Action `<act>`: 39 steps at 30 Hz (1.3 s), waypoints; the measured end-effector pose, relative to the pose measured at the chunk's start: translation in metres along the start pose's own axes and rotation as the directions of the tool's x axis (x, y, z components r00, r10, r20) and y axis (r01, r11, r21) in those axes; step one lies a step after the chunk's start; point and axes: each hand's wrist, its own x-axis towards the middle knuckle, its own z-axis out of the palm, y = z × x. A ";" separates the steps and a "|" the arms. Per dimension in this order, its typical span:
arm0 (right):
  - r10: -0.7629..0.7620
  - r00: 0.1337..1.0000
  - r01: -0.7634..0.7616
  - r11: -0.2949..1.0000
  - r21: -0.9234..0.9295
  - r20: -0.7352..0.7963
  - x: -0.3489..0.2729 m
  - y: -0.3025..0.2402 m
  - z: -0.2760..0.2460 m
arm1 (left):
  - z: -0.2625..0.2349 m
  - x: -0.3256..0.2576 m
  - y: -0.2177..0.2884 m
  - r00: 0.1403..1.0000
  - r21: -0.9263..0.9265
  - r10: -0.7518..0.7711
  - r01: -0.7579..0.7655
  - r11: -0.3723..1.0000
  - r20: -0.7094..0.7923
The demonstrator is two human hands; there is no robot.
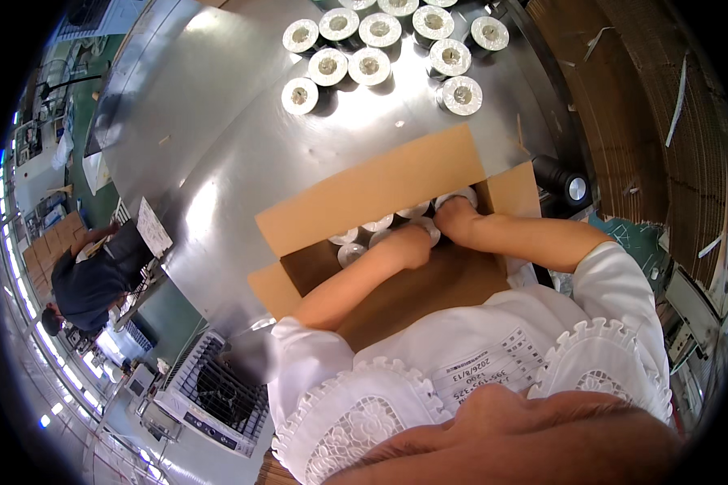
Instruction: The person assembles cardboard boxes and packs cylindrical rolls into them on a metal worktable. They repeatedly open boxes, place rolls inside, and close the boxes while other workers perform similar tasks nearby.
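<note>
An open cardboard box (372,187) lies in front of me on a metal table, its flaps folded outward. Inside, along the far side, silvery-ended spools (352,255) stand upright in rows. My right hand (459,221) reaches into the far right corner, its fingers closed over the top of a spool (459,195). Just left of it, my left hand (412,245) is curled down among the spools. It looks closed on one of them, but its fingertips are hidden. Bare brown cardboard shows in the near part of the box.
Several more spools (379,30) stand at the far side of the metal table (218,121). Right of the box lies a black cylinder (565,181) with a silvery end. Flattened cardboard (663,105) is stacked at right. A person (97,275) works at far left.
</note>
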 end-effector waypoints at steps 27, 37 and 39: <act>0.576 0.692 -0.452 0.816 0.360 -0.435 0.026 0.208 -0.077 | -0.137 0.065 -0.281 0.230 -0.783 -0.923 0.491 0.383 -0.308; 0.460 0.821 -0.222 0.804 0.551 -0.340 0.069 0.259 -0.036 | -0.142 0.044 -0.321 0.350 -0.649 -0.844 0.540 0.536 -0.406; 0.473 0.796 -0.177 0.777 0.604 -0.376 0.046 0.258 -0.027 | -0.142 -0.005 -0.314 0.270 -0.656 -0.797 0.457 0.601 -0.541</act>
